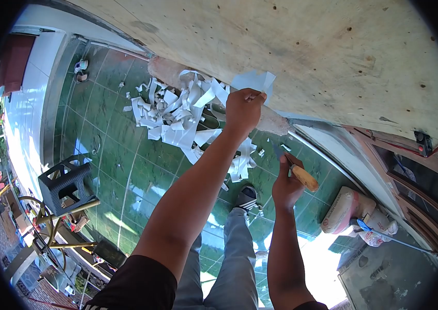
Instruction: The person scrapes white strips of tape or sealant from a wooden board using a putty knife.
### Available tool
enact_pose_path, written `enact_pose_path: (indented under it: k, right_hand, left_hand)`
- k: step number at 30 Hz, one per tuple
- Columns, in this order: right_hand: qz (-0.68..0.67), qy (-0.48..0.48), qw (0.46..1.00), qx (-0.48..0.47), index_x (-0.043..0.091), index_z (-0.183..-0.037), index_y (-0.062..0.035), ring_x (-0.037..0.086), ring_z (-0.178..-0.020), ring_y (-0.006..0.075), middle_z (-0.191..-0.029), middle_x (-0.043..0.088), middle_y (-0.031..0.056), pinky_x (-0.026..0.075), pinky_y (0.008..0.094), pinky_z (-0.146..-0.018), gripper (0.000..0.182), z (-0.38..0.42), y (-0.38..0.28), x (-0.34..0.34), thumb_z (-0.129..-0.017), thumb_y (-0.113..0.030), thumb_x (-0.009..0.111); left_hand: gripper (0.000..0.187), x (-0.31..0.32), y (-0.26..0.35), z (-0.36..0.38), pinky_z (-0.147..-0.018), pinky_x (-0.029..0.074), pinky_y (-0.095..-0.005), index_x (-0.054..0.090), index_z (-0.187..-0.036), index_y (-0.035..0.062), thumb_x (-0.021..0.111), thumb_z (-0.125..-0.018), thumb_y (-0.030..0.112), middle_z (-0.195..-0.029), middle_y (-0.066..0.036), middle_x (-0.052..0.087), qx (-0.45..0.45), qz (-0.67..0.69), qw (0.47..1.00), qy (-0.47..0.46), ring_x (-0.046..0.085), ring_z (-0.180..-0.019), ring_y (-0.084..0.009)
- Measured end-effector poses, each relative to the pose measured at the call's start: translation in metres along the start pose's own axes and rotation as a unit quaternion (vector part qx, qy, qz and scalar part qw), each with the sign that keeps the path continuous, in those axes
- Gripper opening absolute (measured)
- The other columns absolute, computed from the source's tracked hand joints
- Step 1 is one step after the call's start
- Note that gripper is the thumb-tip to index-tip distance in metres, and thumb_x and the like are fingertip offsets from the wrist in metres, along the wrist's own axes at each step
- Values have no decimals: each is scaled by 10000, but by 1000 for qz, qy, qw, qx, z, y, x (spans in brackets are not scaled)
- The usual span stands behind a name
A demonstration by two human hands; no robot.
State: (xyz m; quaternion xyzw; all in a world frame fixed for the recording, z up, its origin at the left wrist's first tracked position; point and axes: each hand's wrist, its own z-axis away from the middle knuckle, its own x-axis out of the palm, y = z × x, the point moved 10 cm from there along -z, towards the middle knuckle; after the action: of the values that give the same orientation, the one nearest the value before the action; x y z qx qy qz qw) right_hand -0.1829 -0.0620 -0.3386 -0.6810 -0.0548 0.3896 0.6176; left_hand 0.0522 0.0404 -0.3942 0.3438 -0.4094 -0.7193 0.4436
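My left hand is closed on the edge of a pale sheet, which lies against the lower part of a plywood board. Lower and to the right, my right hand grips a scraper by its wooden handle; its thin metal blade points up toward the board's lower edge. The blade is apart from the sheet. Below the board, a heap of torn white strips lies on the green tiled floor, left of my left hand.
A dark plastic stool stands at the left, near a yellow metal frame. Filled sacks and a blue hose or cord are at the lower right. A red cord and black device hang at the right.
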Motion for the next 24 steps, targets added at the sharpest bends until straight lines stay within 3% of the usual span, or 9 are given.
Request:
enact_pose_path:
  k: [7,10,13,20,24]
  right_hand:
    - [6,2,1000,4,705,-1126,9,709,-988,205,-1059,742,115,549,338,-892,207,0,7,2,-1015,-165,718]
    - [9,-1,1000,3,709,-1119,8,712,-977,208,-1053,745,116,551,339,-885,205,2,9,3,-1014,-167,719]
    - [20,-3,1000,6,708,-1122,9,714,-972,214,-1051,747,119,553,344,-885,209,-1,4,5,-1015,-170,716]
    - [34,-9,999,-18,706,-1129,7,704,-1011,217,-1081,744,122,549,349,-902,217,-22,-7,13,-1021,-180,709]
    - [29,24,997,-65,740,-1063,-4,727,-938,224,-1029,762,112,567,345,-838,143,-37,-21,16,-993,-128,733]
  left_hand:
    - [291,-2,-41,9,-644,456,-301,785,-1023,-39,759,-922,234,-754,-57,710,-7,-6,1000,10,588,-684,-107]
    - [257,-5,-50,8,-697,520,-344,784,-973,-33,747,-902,212,-800,-150,756,-11,-7,1000,15,700,-709,-212]
    - [272,-8,-66,8,-710,529,-352,788,-975,-24,751,-899,235,-814,-157,761,0,-36,999,33,713,-721,-232]
    - [275,-15,-107,13,-737,539,-352,793,-978,-20,753,-898,240,-840,-163,770,-24,-21,999,17,730,-761,-238]
    - [269,-16,-116,16,-743,541,-353,794,-981,-24,750,-901,230,-849,-161,775,-28,-11,999,16,732,-768,-239]
